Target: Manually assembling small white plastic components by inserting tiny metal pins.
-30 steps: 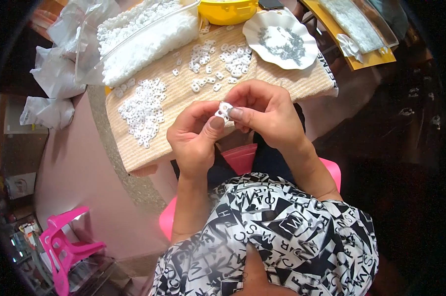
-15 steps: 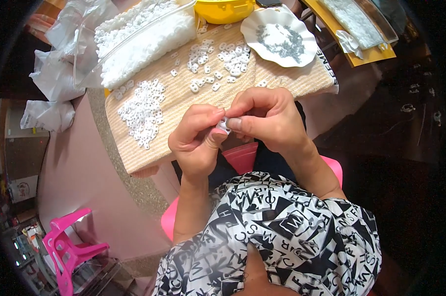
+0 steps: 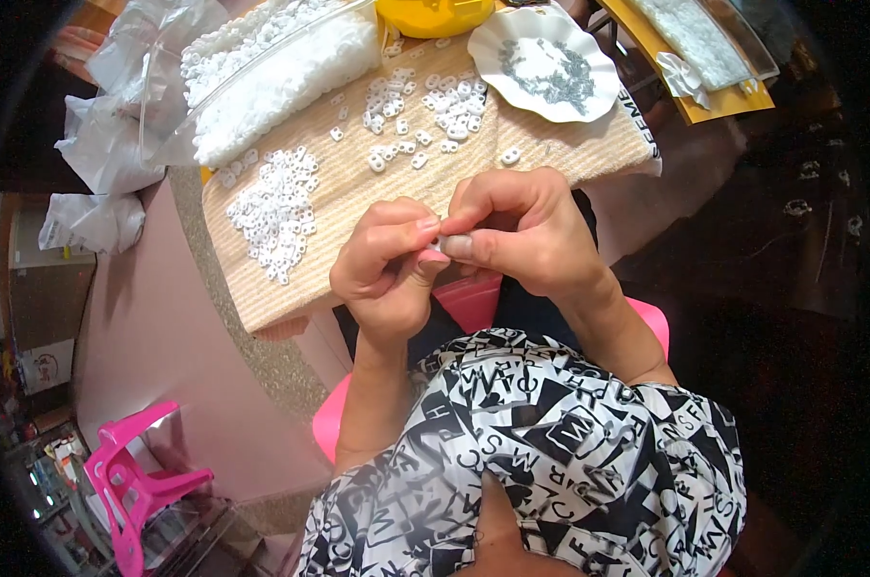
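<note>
Above my lap, at the near edge of the cloth-covered table, my two hands meet fingertip to fingertip. My left hand pinches a small white plastic piece between thumb and finger. The thumb and forefinger of my right hand are closed against the same piece. Fingertips cover most of it, and whether a smaller part sits in the right pinch is hidden. Beyond my hands lie loose white two-holed pieces in small groups. A larger heap of white pieces is to the left.
A wavy-rimmed white plate with small grey and white bits stands at the far right of the beige striped cloth. A clear bin full of white pieces and a yellow bowl are behind. A pink stool stands lower left.
My fingertips have drawn closer together over the white piece, and less of it shows. The table and its things appear shifted slightly up and left in the view.
</note>
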`<control>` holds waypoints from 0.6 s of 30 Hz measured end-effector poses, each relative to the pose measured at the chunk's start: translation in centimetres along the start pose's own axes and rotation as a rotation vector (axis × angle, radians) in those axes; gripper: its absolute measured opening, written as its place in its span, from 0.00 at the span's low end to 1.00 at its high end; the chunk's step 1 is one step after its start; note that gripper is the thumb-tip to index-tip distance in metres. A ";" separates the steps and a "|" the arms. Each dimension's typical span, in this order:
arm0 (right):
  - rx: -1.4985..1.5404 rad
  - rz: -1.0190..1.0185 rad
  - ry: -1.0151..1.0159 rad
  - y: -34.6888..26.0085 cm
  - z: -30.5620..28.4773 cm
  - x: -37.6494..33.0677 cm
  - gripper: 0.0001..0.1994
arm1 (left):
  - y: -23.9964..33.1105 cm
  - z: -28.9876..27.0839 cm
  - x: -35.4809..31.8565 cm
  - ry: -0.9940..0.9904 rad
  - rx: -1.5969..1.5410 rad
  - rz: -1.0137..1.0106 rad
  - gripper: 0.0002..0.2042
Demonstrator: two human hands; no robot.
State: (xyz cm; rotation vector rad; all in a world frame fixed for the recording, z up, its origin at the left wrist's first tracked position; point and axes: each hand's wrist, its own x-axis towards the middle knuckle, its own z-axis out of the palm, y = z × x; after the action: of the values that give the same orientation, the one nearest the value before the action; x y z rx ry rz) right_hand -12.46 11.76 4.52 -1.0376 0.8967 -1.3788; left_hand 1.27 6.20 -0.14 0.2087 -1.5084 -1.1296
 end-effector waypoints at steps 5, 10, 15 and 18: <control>0.112 0.174 0.092 -0.6 0.0 0.4 0.05 | 0.1 -0.4 0.5 -0.001 -0.059 -0.131 0.12; 0.131 0.146 0.110 0.0 -0.1 1.7 0.06 | -0.6 -0.6 0.2 0.163 -0.371 -0.345 0.20; -0.051 0.068 0.137 -0.6 -0.8 3.4 0.09 | -1.1 -1.5 0.2 0.228 -0.459 -0.438 0.18; -0.291 -0.138 0.253 -1.6 -2.8 7.1 0.08 | -1.4 -2.4 -0.1 0.265 -0.381 -0.456 0.15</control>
State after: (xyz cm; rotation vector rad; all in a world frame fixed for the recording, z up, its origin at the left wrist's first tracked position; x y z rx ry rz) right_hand -15.49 4.64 5.70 -1.1777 1.2608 -1.5500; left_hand 2.69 4.25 -1.61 0.4348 -1.0097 -1.6561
